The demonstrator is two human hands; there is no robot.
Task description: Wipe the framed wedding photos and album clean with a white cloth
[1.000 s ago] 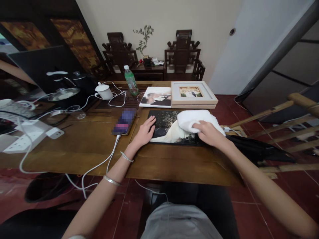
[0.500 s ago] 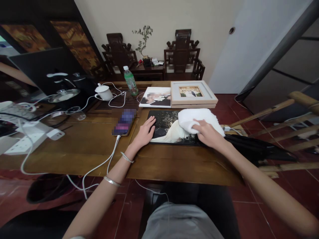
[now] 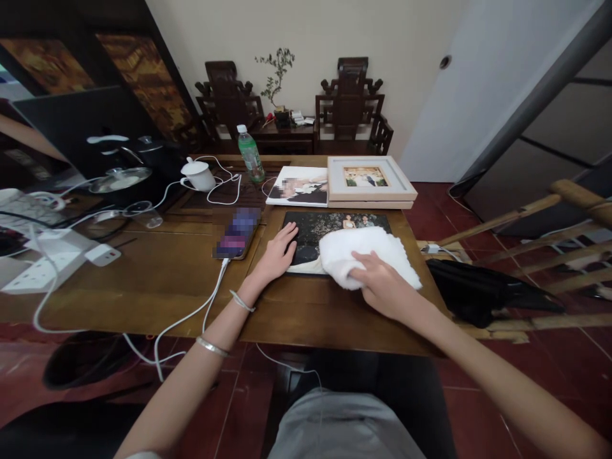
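A dark photo panel (image 3: 310, 228) showing a couple and a pale gown lies flat on the wooden table. My left hand (image 3: 278, 250) rests with its fingers spread on the panel's left edge and holds nothing. My right hand (image 3: 381, 282) grips a fluffy white cloth (image 3: 368, 247), pressed down over the panel's right and lower part. The cloth hides much of the picture and its lower right edge.
Behind the panel lie a white photo print (image 3: 299, 187) and stacked wooden frames (image 3: 370, 182). A phone (image 3: 238, 234) with a cable, a green bottle (image 3: 251, 155), a lidded cup (image 3: 197, 174) and a power strip (image 3: 50, 261) are to the left.
My right hand and the cloth have moved left and toward me across the panel, uncovering the couple at its upper right. My left hand stays at the left edge.
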